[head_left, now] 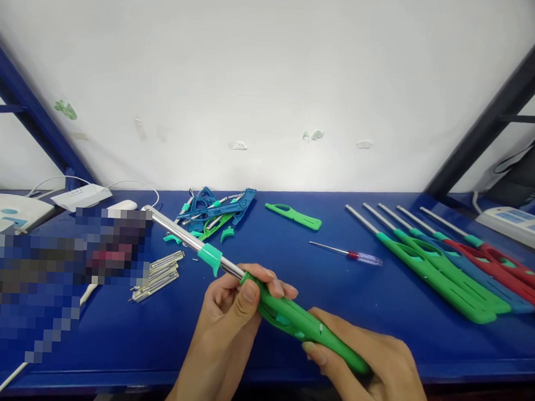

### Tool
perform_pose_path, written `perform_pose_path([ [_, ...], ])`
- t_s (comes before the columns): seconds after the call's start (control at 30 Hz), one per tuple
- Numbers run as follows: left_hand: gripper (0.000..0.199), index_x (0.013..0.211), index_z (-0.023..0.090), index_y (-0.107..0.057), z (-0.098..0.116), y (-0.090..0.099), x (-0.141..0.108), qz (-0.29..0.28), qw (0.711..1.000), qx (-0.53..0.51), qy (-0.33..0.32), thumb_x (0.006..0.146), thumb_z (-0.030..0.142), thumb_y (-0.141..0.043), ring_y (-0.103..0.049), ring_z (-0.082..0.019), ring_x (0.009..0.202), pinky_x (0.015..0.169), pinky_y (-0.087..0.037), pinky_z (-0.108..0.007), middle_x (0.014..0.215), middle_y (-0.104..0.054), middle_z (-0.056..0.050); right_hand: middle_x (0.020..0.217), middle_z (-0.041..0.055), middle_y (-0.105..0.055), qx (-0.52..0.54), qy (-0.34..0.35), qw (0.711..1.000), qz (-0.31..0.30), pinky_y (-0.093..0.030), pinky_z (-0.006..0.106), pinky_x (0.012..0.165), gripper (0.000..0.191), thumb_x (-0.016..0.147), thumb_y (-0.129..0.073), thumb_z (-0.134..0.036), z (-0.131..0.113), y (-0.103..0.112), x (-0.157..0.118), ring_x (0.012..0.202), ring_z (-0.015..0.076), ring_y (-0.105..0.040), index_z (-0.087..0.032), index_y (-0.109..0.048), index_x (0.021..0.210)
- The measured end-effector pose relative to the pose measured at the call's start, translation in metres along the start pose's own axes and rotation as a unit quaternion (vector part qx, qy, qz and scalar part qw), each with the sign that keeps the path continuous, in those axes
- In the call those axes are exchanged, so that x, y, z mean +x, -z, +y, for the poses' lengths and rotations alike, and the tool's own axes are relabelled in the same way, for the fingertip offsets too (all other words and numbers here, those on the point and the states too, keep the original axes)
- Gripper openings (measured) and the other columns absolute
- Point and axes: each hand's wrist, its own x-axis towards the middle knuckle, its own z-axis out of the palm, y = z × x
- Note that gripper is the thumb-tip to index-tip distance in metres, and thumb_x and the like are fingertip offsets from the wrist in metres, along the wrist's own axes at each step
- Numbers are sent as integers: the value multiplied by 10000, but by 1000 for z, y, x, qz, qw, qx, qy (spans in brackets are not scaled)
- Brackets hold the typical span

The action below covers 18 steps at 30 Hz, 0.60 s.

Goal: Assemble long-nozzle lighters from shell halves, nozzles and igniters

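Note:
A green lighter (295, 318) with a long metal tube lies slanted between my two hands, its tube pointing up and left. My left hand (234, 318) is closed round the front of the green body, thumb on top, where the tube enters. The rear end sits in my right hand (366, 361), pinched between thumb and fingers. Partway along the tube sits a teal collar (210, 256), apart from the green body. Beyond the hands, a green handle shell (296, 216) and a screwdriver (352, 255) with a clear and red handle rest on the blue table (265, 248).
Several lighters (442, 281) in green, blue and red lie in a row at the right. A pile of blue and green parts (217, 213) is at the back, with clear slim pieces (158, 277) nearer. A power strip (517, 222) stands far right; white cables and a pixelated area are left.

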Motion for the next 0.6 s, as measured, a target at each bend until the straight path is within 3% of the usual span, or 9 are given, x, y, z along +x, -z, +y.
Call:
perform_pose_path([
  [0.17,234,1164,236,-782,-5,0,0,16,999,39,17,966,354,-738,-747,-200,1069,974,-585,-268,1057,-800,-52,946,50,-838,-1,1,1000,19,-656,239,662,253,932,-711,-435,2,0,-1,784,253,-816,-250,-832,1056],
  [0.3,130,1033,218,-801,-5,0,1,0,999,47,7,982,304,-718,-754,-167,964,895,-598,-230,935,-788,-24,897,15,-840,35,18,999,29,-624,170,663,228,961,-682,-418,-4,-1,4,726,195,-809,-240,-816,1008],
  [0.47,133,950,201,-789,-1,-3,0,-8,1000,21,-1,993,286,-696,-734,-154,914,863,-596,-230,851,-726,-5,776,-71,-783,84,-7,995,-56,-547,95,594,150,986,-646,-384,-6,0,10,578,86,-713,-286,-759,1003],
  [0.6,117,951,196,-789,0,-6,-1,-20,1000,18,-7,983,278,-712,-733,-153,903,873,-582,-237,847,-713,-9,921,-62,-804,78,-1,992,-99,-561,105,740,195,971,-660,-416,-2,1,9,763,107,-766,-334,-744,1128],
])
